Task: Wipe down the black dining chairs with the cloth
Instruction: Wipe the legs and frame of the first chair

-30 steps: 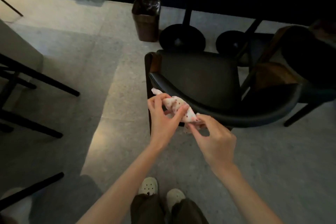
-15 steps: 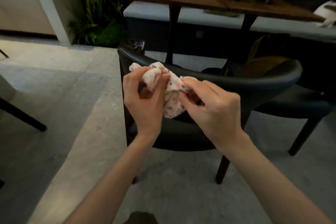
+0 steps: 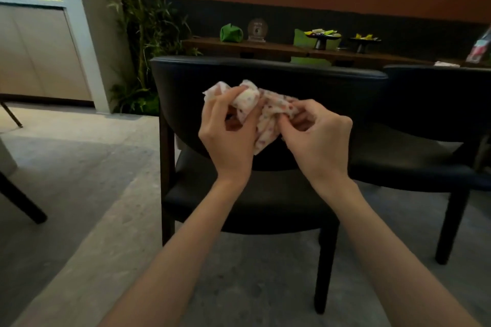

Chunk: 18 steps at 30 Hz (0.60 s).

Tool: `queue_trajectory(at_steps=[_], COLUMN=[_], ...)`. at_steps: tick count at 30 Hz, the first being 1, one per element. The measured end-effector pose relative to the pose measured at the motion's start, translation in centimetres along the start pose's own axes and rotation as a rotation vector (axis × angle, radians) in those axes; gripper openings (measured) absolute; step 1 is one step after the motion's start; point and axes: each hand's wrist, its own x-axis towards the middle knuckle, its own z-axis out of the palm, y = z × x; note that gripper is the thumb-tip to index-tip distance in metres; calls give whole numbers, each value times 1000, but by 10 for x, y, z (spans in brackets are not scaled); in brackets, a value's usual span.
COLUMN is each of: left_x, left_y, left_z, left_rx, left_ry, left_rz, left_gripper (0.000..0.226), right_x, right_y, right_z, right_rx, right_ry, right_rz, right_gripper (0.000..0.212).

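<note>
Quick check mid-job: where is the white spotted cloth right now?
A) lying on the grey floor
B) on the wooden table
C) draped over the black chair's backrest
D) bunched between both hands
D: the white spotted cloth is crumpled between the left hand and right hand, both gripping it in front of the backrest of the black padded chair.

Smooth leather-look chair (image 3: 265,79), soft cloth (image 3: 268,119)

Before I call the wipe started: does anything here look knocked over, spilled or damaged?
Nothing stands out. The near chair and the chair beside it stand upright, and the cloth is just bunched between the left hand and right hand.
</note>
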Motion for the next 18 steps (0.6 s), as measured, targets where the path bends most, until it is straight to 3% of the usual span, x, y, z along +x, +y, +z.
queue_trajectory(at_steps=[5, 8, 11, 13, 16, 18], left_x=[-29, -25, -5, 12, 45, 66], left_y=[20, 35, 52, 56, 47, 33], left_z=[8, -1, -13, -21, -34, -43], left_rx=[96, 108, 121, 143, 193, 250], left_ry=[-339, -337, -258, -161, 3, 16], left_rz=[64, 58, 72, 51, -64, -123], left_gripper=[27, 21, 21, 19, 15, 19], right_x=[-19, -24, -18, -9, 11, 26], right_y=[37, 45, 26, 6, -19, -28], right_z=[-36, -60, -68, -61, -35, -14], right_rx=[43, 121, 224, 217, 90, -72], right_ry=[-33, 5, 17, 9, -51, -95], right_rz=[389, 465, 369, 211, -33, -112], right_gripper=[11, 5, 13, 22, 33, 42])
